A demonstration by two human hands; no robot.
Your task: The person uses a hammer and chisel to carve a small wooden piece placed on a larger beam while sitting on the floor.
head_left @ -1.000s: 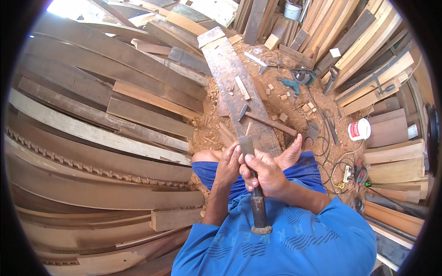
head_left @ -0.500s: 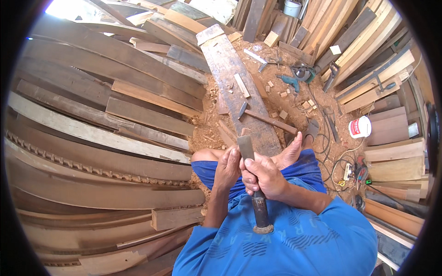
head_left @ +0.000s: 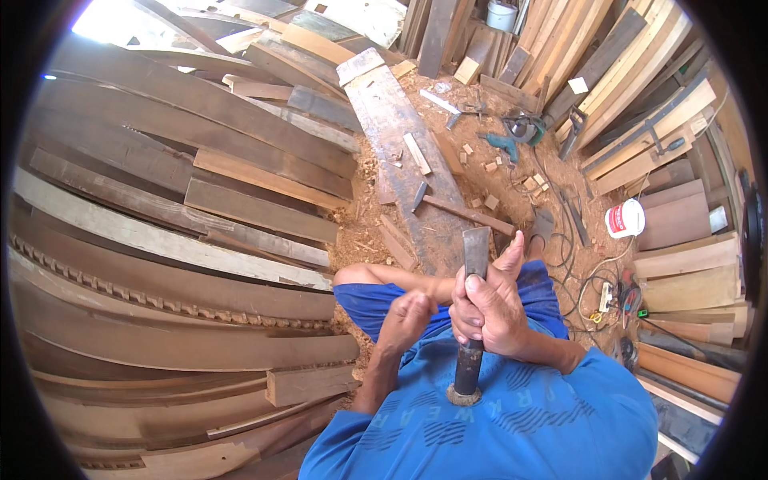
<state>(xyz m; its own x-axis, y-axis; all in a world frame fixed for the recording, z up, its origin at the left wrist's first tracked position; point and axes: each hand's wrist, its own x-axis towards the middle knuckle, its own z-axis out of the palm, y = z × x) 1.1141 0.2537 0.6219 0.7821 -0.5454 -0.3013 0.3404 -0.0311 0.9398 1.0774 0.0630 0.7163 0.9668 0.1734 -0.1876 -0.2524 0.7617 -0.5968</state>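
Observation:
A wide-bladed chisel (head_left: 475,254) stands almost upright in front of my chest, its blade pointing up and away. My right hand (head_left: 490,312) is wrapped round it where blade meets handle, the thumb lying along the blade. The dark handle's butt end is close to my blue shirt. To the left of the chisel, my left hand (head_left: 406,322) is curled with its fingers pressed together, apart from the blade; nothing shows in it. Beyond my hands, a hammer (head_left: 468,214) with a wooden handle lies across a long worn plank (head_left: 376,104).
Stacked boards (head_left: 264,300) fill the left side, and more timber (head_left: 688,272) lines the right. A small wood strip (head_left: 417,154) rests on the plank. On the shavings-covered floor are a teal power tool (head_left: 502,146), a white bucket (head_left: 625,218), cables and wood offcuts.
My right hand has carried the chisel to the right and tipped it more upright. My left hand, formerly at the blade, is now separated from it and curled.

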